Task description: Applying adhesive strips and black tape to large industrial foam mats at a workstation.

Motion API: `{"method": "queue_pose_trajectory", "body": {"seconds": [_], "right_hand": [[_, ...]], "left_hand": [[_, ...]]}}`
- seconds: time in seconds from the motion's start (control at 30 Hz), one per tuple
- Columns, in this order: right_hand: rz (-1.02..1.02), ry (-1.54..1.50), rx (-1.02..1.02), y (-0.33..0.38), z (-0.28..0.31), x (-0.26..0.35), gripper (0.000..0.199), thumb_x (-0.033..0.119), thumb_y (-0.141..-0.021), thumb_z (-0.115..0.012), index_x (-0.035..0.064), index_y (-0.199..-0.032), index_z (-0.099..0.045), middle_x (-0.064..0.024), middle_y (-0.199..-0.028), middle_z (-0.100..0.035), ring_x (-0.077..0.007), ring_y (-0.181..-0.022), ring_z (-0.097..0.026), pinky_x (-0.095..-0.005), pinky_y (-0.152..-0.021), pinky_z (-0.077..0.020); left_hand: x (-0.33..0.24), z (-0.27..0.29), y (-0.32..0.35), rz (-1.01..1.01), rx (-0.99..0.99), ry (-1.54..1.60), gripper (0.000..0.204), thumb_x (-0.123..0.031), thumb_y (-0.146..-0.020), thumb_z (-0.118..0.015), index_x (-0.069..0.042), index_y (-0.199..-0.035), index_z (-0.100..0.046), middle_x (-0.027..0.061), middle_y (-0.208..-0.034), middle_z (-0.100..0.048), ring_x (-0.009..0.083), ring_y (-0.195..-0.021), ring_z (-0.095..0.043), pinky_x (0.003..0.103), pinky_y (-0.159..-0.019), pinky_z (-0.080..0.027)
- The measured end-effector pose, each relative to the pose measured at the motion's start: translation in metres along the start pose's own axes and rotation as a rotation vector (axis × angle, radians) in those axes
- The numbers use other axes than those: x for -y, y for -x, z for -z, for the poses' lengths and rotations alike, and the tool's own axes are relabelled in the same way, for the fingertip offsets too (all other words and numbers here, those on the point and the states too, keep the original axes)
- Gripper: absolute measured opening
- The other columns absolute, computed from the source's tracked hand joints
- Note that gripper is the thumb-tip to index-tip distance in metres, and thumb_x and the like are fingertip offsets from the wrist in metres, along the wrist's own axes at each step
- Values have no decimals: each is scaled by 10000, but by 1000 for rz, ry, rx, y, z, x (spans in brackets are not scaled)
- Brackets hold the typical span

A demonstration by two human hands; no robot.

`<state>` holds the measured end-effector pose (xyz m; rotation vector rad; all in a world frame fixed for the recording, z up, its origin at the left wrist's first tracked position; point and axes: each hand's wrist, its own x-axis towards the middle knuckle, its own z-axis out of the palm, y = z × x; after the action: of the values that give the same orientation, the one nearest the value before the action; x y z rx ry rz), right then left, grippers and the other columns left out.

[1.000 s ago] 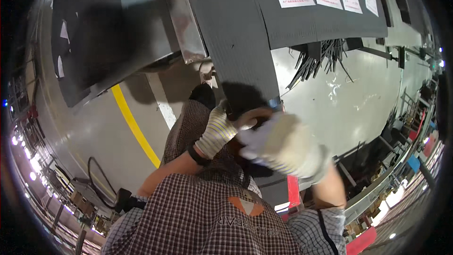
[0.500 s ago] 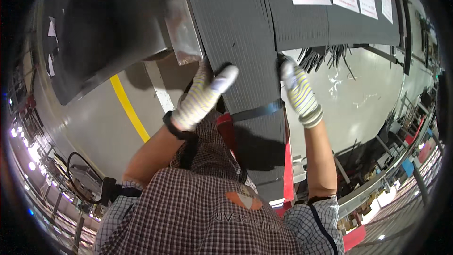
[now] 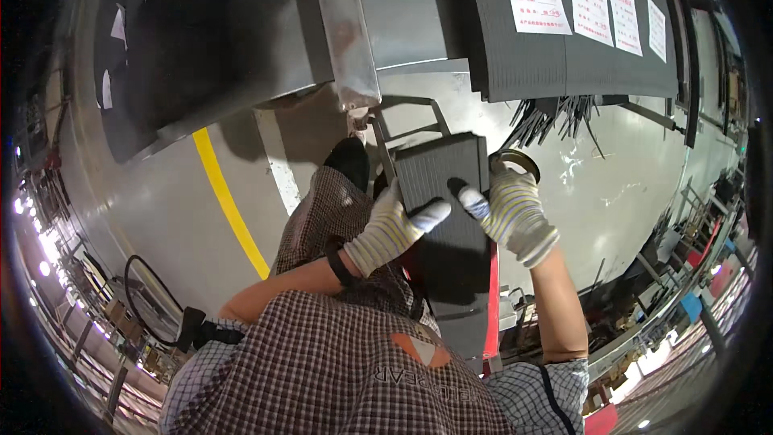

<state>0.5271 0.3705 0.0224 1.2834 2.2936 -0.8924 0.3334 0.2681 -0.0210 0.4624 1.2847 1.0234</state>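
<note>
The pale floor (image 3: 636, 177) spreads out below and to both sides of the fingers. Ahead of them, along the far side, runs the grey counter (image 3: 403, 20), crossed by a worn metal bar (image 3: 342, 28) that lies ahead and a little left of the left fingers. Ahead and right of the right fingers, dark ridged sheets (image 3: 523, 68) hang down at the counter's edge. Between the two hands is a dark ridged stack (image 3: 439, 163). Its long axis runs from the person's body outward; the far end points toward the counter, tilted slightly left, and the ridges follow its length. Its near part sinks into shadow, so I cannot tell where it ends. A red frame (image 3: 493, 302) shows along its right side, nearer the body than the fingers; whether it forms a container I cannot tell. The gloved left hand (image 3: 382, 234) and right hand (image 3: 517, 213) hold the stack from either side, thumbs on top. Beyond the right fingers hangs a bunch of thin black strips (image 3: 555, 117). A brown roll (image 3: 522, 161) sits against the right fingers.
</note>
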Motion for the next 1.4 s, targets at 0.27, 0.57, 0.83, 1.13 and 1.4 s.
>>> {"method": "queue_pose_trajectory", "body": {"seconds": [0.27,0.57,0.83,1.13,1.4], "right_hand": [[-8,-326,-279,40,80,31,471,356,-970,-619,-24,-1248,-644,-255,-1061,-696,-376,-910,-706,-494,-909,-537],[518,-78,-168,64,128,49,350,374,-800,-800,86,-984,-726,-42,-656,-581,-226,-646,-597,-439,-855,-545],[86,-724,-290,-8,6,-24,604,388,-791,-895,-11,-1164,-637,-83,-1008,-682,-228,-939,-683,-344,-836,-552],[-382,-147,-622,40,-69,107,1259,467,-579,-923,-15,-1554,-289,-365,-1516,-343,-529,-1322,-415,-602,-1080,-358],[-352,-101,-579,40,-71,99,1170,517,-619,-872,17,-1535,-344,-381,-1496,-381,-537,-1275,-463,-610,-1047,-380]], "left_hand": [[-43,30,39,-66,-16,-168,433,-103,-819,-871,-53,-1165,-616,23,-947,-681,148,-873,-679,332,-786,-592],[-88,70,87,90,260,-52,160,-47,-827,-848,-16,-829,-691,112,-869,-752,147,-819,-726,307,-750,-600],[63,94,-16,-137,280,-415,464,-148,-874,-810,-25,-1273,-609,26,-1079,-713,179,-961,-694,302,-851,-568],[98,70,-70,-250,303,-270,637,-322,-981,-679,-50,-1496,-422,109,-1363,-564,178,-1271,-545,342,-1082,-447],[87,-19,-127,-51,751,444,359,-229,-977,-679,-46,-1278,-608,80,-1125,-620,175,-1031,-627,336,-948,-509]]}}
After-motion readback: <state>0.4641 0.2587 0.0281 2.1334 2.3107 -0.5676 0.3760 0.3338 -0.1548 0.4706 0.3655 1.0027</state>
